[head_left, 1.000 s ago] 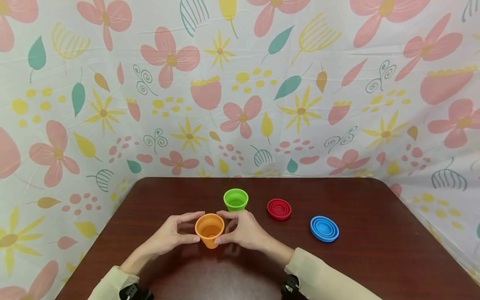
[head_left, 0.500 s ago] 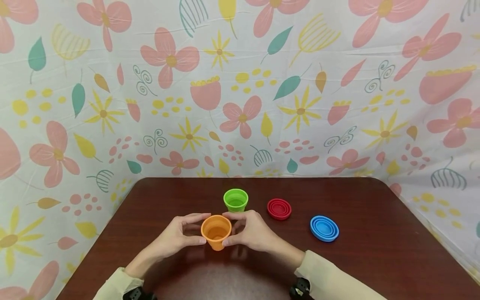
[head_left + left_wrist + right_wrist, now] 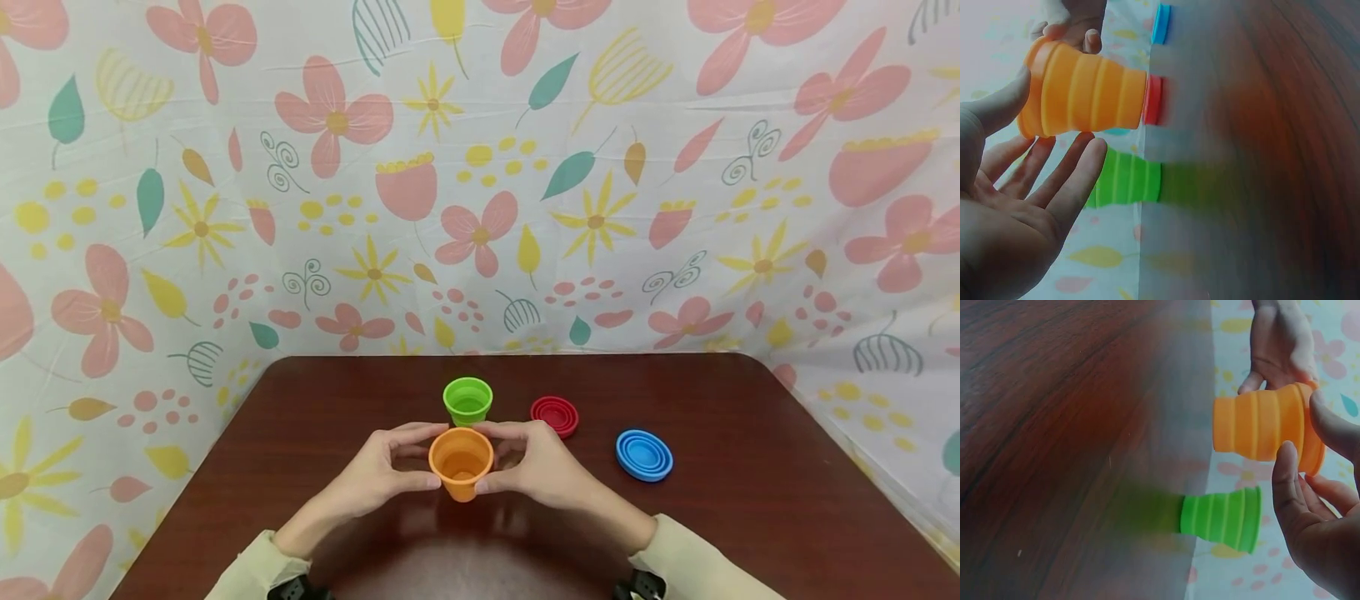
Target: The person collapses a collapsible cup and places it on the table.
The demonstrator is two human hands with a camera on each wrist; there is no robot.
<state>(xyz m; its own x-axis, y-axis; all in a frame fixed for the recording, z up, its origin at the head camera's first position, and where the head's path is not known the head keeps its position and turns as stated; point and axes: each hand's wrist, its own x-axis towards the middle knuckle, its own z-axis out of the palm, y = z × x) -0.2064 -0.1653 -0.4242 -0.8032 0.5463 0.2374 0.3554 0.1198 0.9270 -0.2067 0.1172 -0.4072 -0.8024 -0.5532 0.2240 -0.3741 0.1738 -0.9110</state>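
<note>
1. Head view: the left hand (image 3: 378, 473) and right hand (image 3: 542, 467) pinch the orange cup (image 3: 461, 467) from opposite sides between thumb and fingers, near its rim. The cup is upright, on the person's side of the green cup (image 3: 467, 402), overlapping its base in this view. It is plain orange, with a round open mouth, a thick lip and a deeper-toned interior. Right of the green cup lies a flat, ringed red disc (image 3: 555, 415); farther right and nearer the person, a blue disc (image 3: 645, 456). All three rest on the dark wooden table (image 3: 337, 400).
2. Left wrist view: the orange cup's side shows stepped bands, narrowing from the wide rim to a flat base. The left thumb presses the rim; the green cup is partly hidden behind the fingers.
3. Right wrist view: paler lines separate the orange bands. The right thumb and fingers hold the rim end, nearer the camera than the green cup.
</note>
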